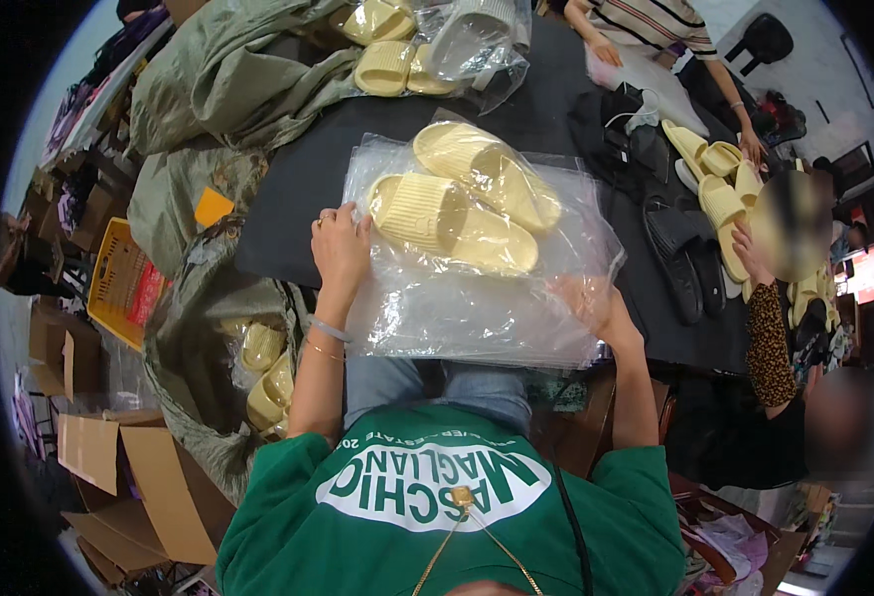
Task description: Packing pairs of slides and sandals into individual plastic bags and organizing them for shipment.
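Two yellow slippers (422,221) lie under clear plastic (437,320) on the black table (288,223), long axes slanting rightward from the left hand (341,250), nearer than the right hand (611,313). Both touch plastic; whether fingers pinch, I can't tell. A grey-green sack (191,343) holds pale footwear (272,389).

Pale yellow slippers (447,221), black table (283,214), green shirt (372,556), leopard-print sleeve (773,348)

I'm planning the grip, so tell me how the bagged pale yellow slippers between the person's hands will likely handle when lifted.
The clear plastic looks thin and wrinkled, so it will probably flop. Its glossy surface may slip. The pale yellow slippers keep their moulded curves, so they likely hold shape inside.
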`<action>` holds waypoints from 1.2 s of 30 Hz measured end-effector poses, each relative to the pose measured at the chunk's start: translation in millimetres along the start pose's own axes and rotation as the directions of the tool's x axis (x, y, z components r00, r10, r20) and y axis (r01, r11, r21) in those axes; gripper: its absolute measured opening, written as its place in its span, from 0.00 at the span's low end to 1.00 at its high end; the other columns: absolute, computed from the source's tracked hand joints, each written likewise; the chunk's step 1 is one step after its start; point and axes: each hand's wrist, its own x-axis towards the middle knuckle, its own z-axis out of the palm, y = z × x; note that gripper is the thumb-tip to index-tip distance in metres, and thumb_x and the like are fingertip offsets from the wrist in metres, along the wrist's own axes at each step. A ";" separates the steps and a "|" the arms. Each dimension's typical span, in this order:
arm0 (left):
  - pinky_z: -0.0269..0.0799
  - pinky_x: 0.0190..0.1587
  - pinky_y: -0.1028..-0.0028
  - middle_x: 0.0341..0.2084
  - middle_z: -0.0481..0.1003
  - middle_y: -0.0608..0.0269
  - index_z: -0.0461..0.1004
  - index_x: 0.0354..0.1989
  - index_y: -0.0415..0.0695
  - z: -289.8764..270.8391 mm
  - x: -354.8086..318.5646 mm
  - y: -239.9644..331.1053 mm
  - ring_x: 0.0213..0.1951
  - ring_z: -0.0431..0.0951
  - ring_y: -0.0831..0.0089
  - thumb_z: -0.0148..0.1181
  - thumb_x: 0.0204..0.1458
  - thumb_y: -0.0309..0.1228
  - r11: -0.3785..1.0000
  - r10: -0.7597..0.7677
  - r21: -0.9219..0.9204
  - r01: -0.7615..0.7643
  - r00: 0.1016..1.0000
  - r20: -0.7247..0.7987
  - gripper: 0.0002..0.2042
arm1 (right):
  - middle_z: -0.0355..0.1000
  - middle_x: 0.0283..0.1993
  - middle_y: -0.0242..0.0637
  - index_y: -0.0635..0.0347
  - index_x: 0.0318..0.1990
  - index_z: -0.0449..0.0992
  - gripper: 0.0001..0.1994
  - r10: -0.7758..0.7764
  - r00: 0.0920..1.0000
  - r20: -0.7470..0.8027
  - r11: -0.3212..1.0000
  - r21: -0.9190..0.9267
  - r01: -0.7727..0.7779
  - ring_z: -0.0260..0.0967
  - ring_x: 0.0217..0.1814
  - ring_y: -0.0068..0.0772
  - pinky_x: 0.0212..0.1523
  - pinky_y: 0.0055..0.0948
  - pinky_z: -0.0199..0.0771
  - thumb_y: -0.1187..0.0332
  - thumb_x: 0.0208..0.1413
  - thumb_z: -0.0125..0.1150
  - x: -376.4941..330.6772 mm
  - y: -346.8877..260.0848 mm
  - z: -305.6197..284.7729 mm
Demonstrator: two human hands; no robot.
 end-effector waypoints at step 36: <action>0.40 0.18 0.83 0.18 0.54 0.79 0.63 0.31 0.45 -77.8 -52.1 -16.0 0.18 0.49 0.90 0.54 0.61 0.37 0.684 -0.310 -0.701 0.203 0.950 -0.027 0.12 | 0.72 0.30 0.41 0.61 0.30 0.78 0.11 -0.599 0.630 -0.494 0.791 -0.490 0.367 0.70 0.40 0.42 0.63 0.47 0.56 0.74 0.33 0.58 4.6 -8.6 -71.0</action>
